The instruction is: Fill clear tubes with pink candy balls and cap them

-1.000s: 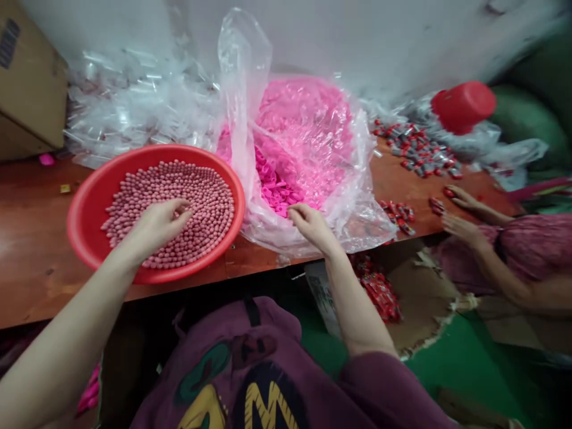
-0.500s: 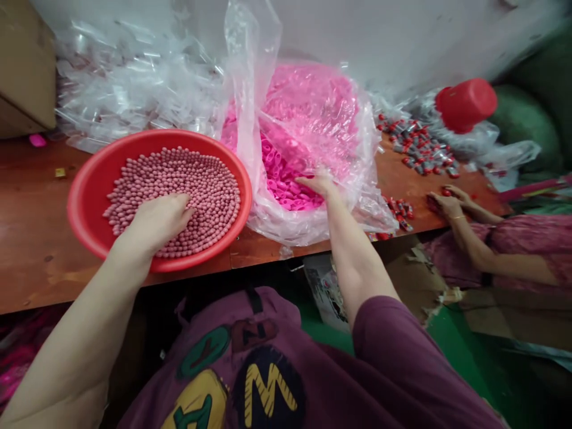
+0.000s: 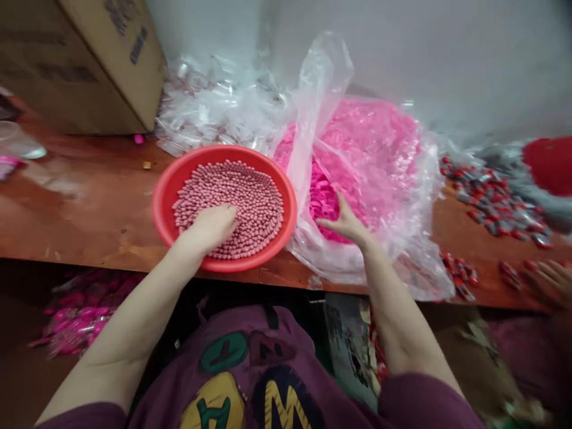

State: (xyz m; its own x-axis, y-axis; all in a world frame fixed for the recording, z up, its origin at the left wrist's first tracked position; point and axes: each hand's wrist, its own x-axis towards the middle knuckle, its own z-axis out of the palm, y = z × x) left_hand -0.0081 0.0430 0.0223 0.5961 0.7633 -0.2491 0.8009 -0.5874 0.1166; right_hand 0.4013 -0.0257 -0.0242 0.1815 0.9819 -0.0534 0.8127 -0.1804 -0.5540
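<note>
My left hand (image 3: 213,226) is down in a red plastic basin (image 3: 157,205) filled with small round pink beads (image 3: 241,185). Its fingers are curled together against the beads; their tips are turned away, so I cannot make out what lies in them. Over the mouth of a clear plastic bag (image 3: 313,113) hangs my right hand (image 3: 346,223), thumb and fingers spread, nothing held. It is just above the small bright-pink plastic pieces (image 3: 322,196) inside the bag, some seen through the film.
A cardboard box (image 3: 102,71) and a heap of clear plastic packaging (image 3: 223,113) stand behind the basin. Red-and-grey pieces (image 3: 496,202) lie on the wooden table (image 3: 102,220) at right, near a co-worker's hand (image 3: 552,280). Pink bagged items (image 3: 84,322) are below the table.
The view has swung left, so things sit further right. My right hand's fingers have spread wider above the pink pieces. My left hand stays in the beads.
</note>
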